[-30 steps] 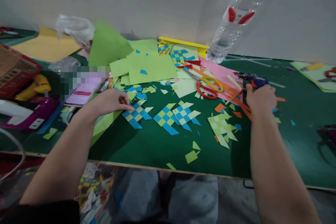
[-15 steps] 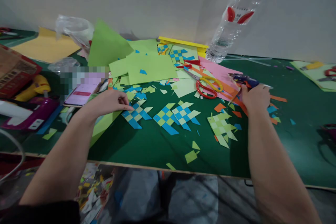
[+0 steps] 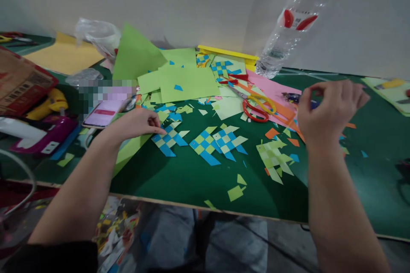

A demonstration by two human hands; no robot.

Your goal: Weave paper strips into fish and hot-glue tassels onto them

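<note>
Lying left of the frame's centre, a blue-green fish (image 3: 168,141) of woven paper is met at its upper edge by the fingertips of the left hand (image 3: 143,124). Those fingers are bent and drawn close together; whether the paper is pinched or only pressed cannot be told. To its right, near the middle, a second fish (image 3: 204,143) is slightly overlapped with a third fish (image 3: 228,137), both checked in blue and green. Farther right, a pale green fish (image 3: 272,156) is surrounded by scraps.

At the right of the frame, the right hand (image 3: 331,104) is seen with thumb and forefinger curved toward each other, a narrow gap left between; whether anything is held cannot be told. A dark blue item (image 3: 291,97) is partly hidden by it.

Above the fish, scissors (image 3: 260,108) with red and yellow handles are seen beside a pink sheet (image 3: 275,86), and green sheets (image 3: 188,84) are piled at upper centre. A phone (image 3: 104,108) is placed left of them, and a clear bottle (image 3: 291,36) is seen at upper right.
</note>
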